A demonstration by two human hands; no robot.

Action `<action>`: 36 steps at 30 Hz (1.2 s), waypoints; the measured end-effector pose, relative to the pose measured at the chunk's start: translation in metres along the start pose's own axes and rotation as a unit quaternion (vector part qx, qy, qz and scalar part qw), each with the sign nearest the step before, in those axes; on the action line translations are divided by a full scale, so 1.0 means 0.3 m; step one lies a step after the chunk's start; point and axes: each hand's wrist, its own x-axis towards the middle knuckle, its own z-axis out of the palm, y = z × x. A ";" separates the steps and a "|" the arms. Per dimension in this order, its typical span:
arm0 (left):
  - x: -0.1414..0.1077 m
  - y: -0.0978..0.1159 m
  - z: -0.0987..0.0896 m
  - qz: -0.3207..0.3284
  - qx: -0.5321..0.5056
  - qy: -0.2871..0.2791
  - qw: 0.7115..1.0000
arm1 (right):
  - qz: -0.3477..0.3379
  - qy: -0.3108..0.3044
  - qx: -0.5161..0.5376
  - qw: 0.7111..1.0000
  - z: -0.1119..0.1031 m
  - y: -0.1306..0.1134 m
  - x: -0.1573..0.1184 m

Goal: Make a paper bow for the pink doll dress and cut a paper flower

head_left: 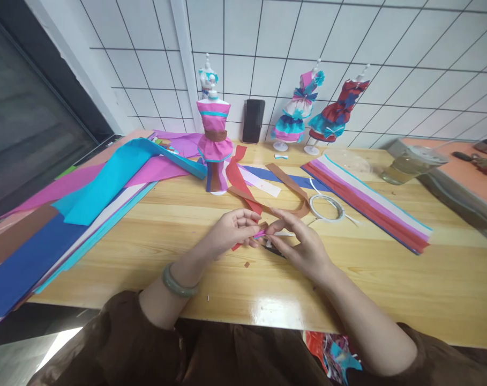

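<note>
Between my fingertips is a small pink strip, probably of the same paper or fabric as the other strips, with a bit of brown by it. My left hand pinches its left end. My right hand has thumb and fingertips closed at its right end. Under my right hand lies a dark tool, mostly hidden. A red strip and a brown strip curl on the table just beyond my hands. Behind them stands a small dress form in a pink dress with a brown waistband.
Long coloured strips spread over the left side. A roll of white tape and layered strips lie to the right. Dressed forms and a phone stand along the tiled wall. A cup is at far right.
</note>
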 end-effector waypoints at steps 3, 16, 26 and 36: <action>0.000 0.000 0.001 0.007 -0.003 -0.003 1.000 | -0.002 0.002 0.000 1.000 0.000 0.002 0.000; 0.001 -0.002 -0.005 0.000 -0.025 0.005 1.000 | 0.002 -0.006 0.003 1.000 0.000 0.003 -0.001; 0.002 -0.003 -0.003 0.003 0.007 -0.008 1.000 | 0.013 -0.002 0.011 1.000 0.000 0.002 -0.004; -0.001 -0.004 -0.006 0.007 0.046 -0.020 0.999 | 0.010 -0.003 0.007 1.000 0.004 0.007 -0.003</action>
